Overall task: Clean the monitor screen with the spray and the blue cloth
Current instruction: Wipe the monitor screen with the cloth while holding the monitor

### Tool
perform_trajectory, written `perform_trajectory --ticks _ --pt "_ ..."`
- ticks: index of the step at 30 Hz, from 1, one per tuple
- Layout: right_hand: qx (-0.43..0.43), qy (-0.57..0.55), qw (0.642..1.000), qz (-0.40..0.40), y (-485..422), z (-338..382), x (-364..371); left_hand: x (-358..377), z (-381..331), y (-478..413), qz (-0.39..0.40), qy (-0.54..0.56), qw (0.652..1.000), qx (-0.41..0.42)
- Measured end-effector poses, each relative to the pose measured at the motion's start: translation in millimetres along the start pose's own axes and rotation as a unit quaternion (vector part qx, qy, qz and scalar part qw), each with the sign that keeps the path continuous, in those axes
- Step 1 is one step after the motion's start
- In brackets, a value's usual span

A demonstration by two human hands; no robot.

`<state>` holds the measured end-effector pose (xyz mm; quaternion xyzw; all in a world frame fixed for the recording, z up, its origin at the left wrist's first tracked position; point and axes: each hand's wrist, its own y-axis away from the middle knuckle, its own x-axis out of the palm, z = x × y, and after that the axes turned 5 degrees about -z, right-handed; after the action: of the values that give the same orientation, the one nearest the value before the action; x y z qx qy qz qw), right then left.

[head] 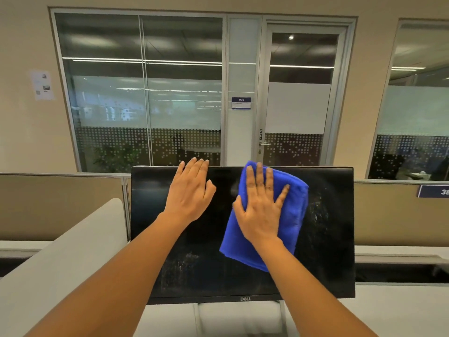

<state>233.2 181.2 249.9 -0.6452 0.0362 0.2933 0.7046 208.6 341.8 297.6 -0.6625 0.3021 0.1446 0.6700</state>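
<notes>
1. Up close, my right hand [261, 205] lies flat with fingers spread, pressing the folded blue cloth [267, 217] against the upper right-centre of the dark monitor screen [194, 251]; the cloth's top corner just overlaps the screen's top edge.
2. My left hand [190, 190] is open too, fingers together and holding nothing, its fingertips reaching the top edge left of centre; a strip of bare screen separates the two hands.
3. Free screen runs out to the left edge, the right edge and down to the bottom bezel with its logo; smears and specks show at lower left and to the right of the cloth.
4. No spray bottle shows in my view.
5. Around the monitor: a pale curved panel [73, 251] rises at lower left, touching or just beside the screen's left edge, I cannot tell which.
6. Low tan partitions [60, 205] flank both sides.
7. Well behind stand a glass wall [145, 93] and a glass door [298, 93].
</notes>
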Motion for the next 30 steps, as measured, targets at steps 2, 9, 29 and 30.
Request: perform_trajectory --ticks 2,9,29,30 --pt "-0.083 -0.004 0.996 0.016 3 17 6 1 0 0 0.001 0.002 1.000 0.000" --pt "-0.241 0.048 0.969 0.035 2 17 14 1 2 0 0.005 0.003 1.000 0.006" --pt "0.136 0.009 0.990 -0.032 -5 -104 -19 -7 -1 4 0.012 0.032 0.999 0.007" --pt "0.141 0.003 0.989 -0.034 -6 -100 -18 -7 -2 5 0.013 0.029 0.999 0.007"
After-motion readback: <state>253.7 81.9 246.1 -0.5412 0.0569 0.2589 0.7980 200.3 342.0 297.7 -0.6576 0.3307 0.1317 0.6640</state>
